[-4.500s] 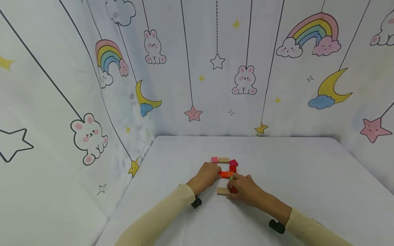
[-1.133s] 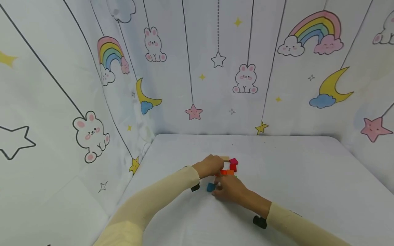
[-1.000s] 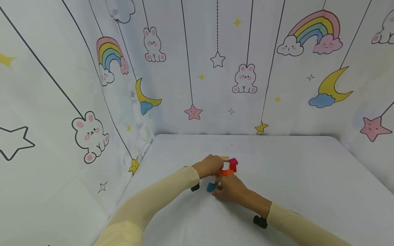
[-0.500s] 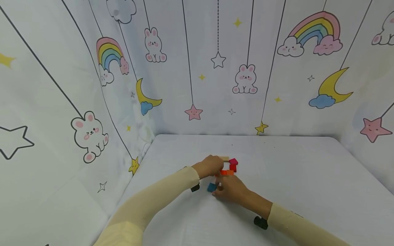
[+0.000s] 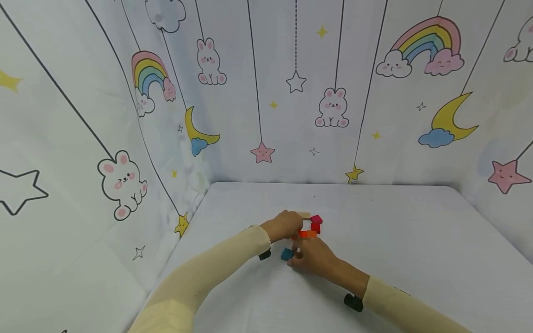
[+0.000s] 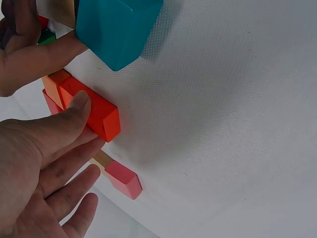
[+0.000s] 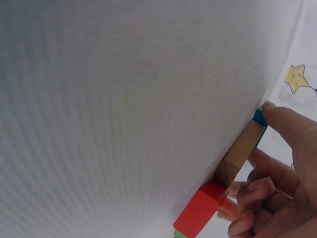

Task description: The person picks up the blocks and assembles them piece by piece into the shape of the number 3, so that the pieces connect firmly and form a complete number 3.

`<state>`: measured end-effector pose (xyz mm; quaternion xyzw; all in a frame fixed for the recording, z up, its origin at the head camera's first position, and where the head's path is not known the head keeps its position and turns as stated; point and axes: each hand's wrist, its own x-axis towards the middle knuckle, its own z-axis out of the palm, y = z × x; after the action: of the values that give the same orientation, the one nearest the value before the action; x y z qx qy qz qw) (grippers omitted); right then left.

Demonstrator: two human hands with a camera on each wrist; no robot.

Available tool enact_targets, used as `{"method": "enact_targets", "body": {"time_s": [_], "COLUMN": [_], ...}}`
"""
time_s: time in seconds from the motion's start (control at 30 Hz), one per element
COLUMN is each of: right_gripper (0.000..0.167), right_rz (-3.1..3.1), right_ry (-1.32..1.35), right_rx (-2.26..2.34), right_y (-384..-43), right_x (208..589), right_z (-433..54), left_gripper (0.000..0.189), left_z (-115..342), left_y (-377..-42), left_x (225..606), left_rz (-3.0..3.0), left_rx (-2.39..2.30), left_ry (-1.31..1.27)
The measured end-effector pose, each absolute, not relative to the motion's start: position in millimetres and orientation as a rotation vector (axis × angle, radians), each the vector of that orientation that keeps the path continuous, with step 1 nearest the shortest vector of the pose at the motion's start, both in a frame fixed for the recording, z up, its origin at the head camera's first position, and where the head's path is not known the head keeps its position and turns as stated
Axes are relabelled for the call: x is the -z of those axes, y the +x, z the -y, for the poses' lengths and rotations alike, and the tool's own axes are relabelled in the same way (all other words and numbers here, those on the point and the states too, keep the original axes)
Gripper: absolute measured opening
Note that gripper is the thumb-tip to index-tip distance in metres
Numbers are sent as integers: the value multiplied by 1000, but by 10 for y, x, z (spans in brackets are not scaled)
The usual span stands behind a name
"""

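Small coloured blocks form a bent line on the white table. My left hand (image 5: 284, 226) pinches the end of an orange-red block (image 6: 99, 113) between thumb and forefinger; its other fingers are loosely bent. An orange block (image 6: 55, 87) adjoins that one. Nearer me, my right hand (image 5: 314, 257) pinches a blue block (image 5: 287, 254), thumb on its near side and forefinger on its far side. In the right wrist view, the blue block lies at the end of a plain wooden block (image 7: 241, 148), followed by a red block (image 7: 200, 210). In the head view, my right hand hides these two.
Beyond my left hand lie a pink block (image 6: 124, 179) and another wooden block (image 5: 306, 215). A crimson block (image 5: 316, 219) and a red block (image 5: 315, 228) continue the line on the right. Patterned cloth walls (image 5: 233, 115) stand behind and left of the table (image 5: 395, 240).
My right hand has moved left from the red block to the blue one, which has since slid slightly right towards the wooden block. My left hand has barely moved in the last second.
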<state>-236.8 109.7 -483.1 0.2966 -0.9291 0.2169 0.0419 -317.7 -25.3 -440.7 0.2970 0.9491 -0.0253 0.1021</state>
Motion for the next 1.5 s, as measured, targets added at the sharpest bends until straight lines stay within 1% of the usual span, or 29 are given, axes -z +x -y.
{"method": "enact_targets", "body": {"time_s": [0.17, 0.53, 0.77, 0.9, 1.1, 1.23, 1.37, 1.5], "right_gripper": [34, 33, 33, 33, 33, 37, 46, 47], "right_rz": [2853, 2840, 2870, 2870, 2870, 2909, 2961, 2979], "right_ry": [903, 924, 900, 896, 895, 860, 808, 764], "right_rx": [-665, -668, -692, -693, -688, -693, -687, -678], "right_y": [-2362, -2353, -2365, -2370, -2372, -2365, -2351, -2346], "right_x": [4829, 4813, 4815, 4818, 4816, 4808, 4783, 4730], "right_z": [-1093, -1097, -1106, -1107, -1111, -1124, -1156, -1199], "left_gripper": [15, 11, 12, 11, 11, 11, 10, 9], "left_z": [253, 255, 233, 238, 229, 231, 240, 260], "left_y": [-3180, -3182, -3194, -3184, -3177, -3181, -3180, -3185], "left_x": [4411, 4405, 4386, 4382, 4371, 4374, 4367, 4355], "left_rz": [-2805, -2788, -2787, -2785, -2790, -2792, -2783, -2771], "left_rx": [73, 41, 169, 117, 139, 151, 118, 91], "left_ry": [882, 849, 888, 850, 861, 883, 859, 825]}}
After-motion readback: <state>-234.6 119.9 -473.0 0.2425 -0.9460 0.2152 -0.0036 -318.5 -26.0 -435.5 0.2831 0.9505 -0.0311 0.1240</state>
